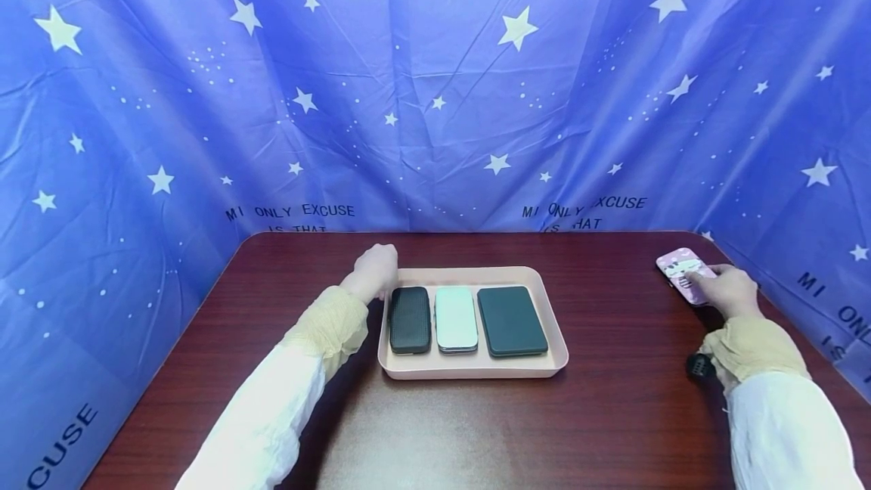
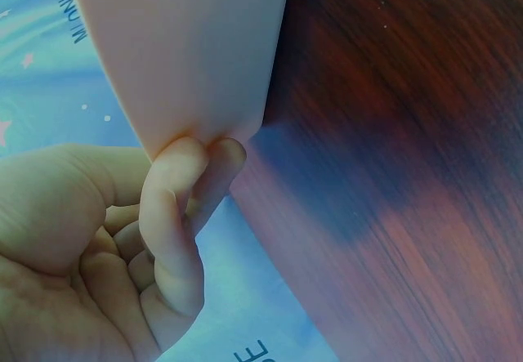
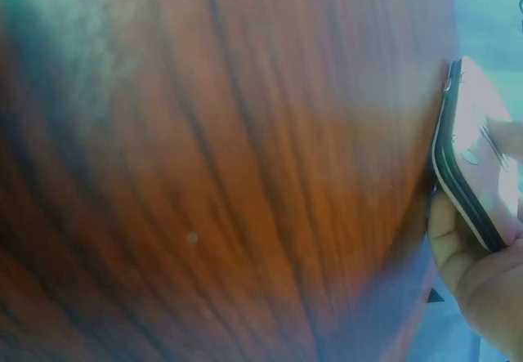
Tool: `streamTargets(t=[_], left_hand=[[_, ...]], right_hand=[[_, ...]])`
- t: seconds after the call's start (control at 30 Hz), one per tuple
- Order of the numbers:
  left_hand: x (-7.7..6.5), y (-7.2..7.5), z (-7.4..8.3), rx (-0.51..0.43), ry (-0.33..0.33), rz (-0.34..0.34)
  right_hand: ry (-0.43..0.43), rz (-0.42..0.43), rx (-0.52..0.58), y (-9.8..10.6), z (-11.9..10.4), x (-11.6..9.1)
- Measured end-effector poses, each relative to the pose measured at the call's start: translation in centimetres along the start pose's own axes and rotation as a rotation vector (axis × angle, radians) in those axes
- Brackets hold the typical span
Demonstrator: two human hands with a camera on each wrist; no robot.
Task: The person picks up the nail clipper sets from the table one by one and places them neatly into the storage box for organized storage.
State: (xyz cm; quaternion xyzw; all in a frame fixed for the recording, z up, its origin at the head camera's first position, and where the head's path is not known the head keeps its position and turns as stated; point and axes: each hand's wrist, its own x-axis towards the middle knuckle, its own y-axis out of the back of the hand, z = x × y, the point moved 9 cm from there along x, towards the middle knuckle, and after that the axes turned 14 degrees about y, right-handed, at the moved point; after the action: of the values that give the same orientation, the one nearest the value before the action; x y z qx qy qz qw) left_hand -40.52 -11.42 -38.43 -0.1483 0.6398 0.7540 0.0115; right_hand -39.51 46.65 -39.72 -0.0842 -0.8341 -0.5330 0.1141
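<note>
A shallow pale pink tray (image 1: 472,373) sits on the table. My left hand (image 1: 376,271) is at its back left corner, where in the left wrist view the fingers (image 2: 167,215) are curled at the tray wall (image 2: 188,51) and pinch its edge. Inside the tray lie a black textured case (image 1: 410,320), a pale mint case (image 1: 457,318) and a dark green case (image 1: 512,320), side by side. Far to the right, my right hand (image 1: 731,291) grips a slim pink case (image 1: 683,272) with a printed picture, thumb on top and fingers beneath. A dark layered edge (image 3: 458,182) runs around it.
The dark red wooden table (image 1: 578,429) has rounded back corners. A blue star-printed curtain (image 1: 435,97) hangs behind it and along both sides, close to the right hand. A small black device (image 1: 699,366) shows at the right wrist.
</note>
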Motion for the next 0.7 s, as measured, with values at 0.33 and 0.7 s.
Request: streamTargets(t=[0.33, 0.7], left_hand=[[-0.02, -0.01, 0.06, 0.008, 0.001, -0.015], [0.01, -0.08, 0.0, 0.01, 0.0, -0.013]], right_hand=[[-0.025, 0.02, 0.022, 0.26, -0.13, -0.2], [-0.114, 0.019, 0.104, 0.04, -0.08, -0.51]])
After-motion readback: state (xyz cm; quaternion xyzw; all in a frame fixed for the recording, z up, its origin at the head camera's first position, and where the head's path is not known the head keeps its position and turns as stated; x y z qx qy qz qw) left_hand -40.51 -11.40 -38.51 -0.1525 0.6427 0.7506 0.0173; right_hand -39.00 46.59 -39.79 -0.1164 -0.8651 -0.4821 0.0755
